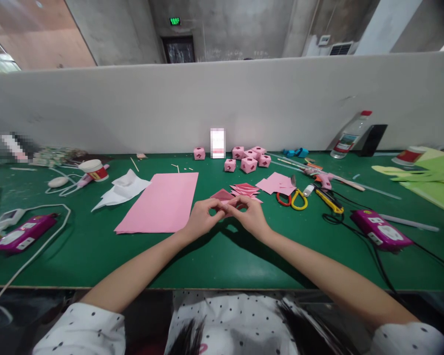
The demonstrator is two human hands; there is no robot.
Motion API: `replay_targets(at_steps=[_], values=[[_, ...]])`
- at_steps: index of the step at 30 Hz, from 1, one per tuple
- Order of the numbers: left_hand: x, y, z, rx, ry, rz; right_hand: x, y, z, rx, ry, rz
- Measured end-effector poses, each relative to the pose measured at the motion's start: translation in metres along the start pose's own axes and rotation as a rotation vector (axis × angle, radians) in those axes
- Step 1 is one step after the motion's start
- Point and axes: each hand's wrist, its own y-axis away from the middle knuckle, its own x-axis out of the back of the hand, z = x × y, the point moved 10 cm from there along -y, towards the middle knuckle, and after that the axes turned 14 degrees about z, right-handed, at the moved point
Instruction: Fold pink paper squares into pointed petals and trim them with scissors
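My left hand (204, 215) and my right hand (250, 215) meet above the green table, thumbs and forefingers pinched on a small piece of pink paper (222, 195). Its near part is hidden by my fingers, so the folds there cannot be made out. Just beyond my right hand lies a pile of folded pink paper pieces (246, 189). Cut pink paper squares (277, 183) are spread to the right of that pile. A stack of large pink sheets (163, 202) lies to the left of my left hand.
Several pink paper cubes (249, 164) stand by the partition (151, 108), near an upright phone (218, 143). Scissors (299, 199), a yellow utility knife (329, 201) and a pink glue gun (323, 178) lie right. A crumpled tissue (122, 188) and paper cup (93, 169) are left. Purple power strips (381, 230) trail cables.
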Motion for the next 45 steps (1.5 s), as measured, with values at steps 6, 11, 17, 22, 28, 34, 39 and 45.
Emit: replay_targets(at_steps=[6,11,17,22,28,34,39,45], values=[[-0.001,-0.001,-0.003,0.045,0.049,-0.020,-0.003,-0.002,0.001,-0.044,-0.022,-0.061],[-0.006,-0.001,-0.007,0.111,0.073,-0.105,-0.002,-0.005,0.004,-0.099,-0.031,-0.099],[-0.007,0.000,-0.007,0.127,0.081,-0.154,-0.003,-0.006,0.010,-0.160,-0.089,-0.147],[-0.008,0.000,-0.010,0.130,0.091,-0.156,-0.002,-0.007,0.013,-0.218,-0.132,-0.147],[-0.009,0.000,-0.012,0.135,0.101,-0.168,-0.004,-0.005,0.012,-0.234,-0.128,-0.184],[-0.012,-0.001,-0.015,0.146,0.120,-0.202,-0.005,-0.006,0.014,-0.234,-0.133,-0.217],[-0.014,-0.001,-0.015,0.157,0.148,-0.213,-0.004,-0.006,0.016,-0.237,-0.157,-0.225],[-0.015,-0.001,-0.016,0.182,0.179,-0.229,-0.006,-0.004,0.014,-0.255,-0.203,-0.239]])
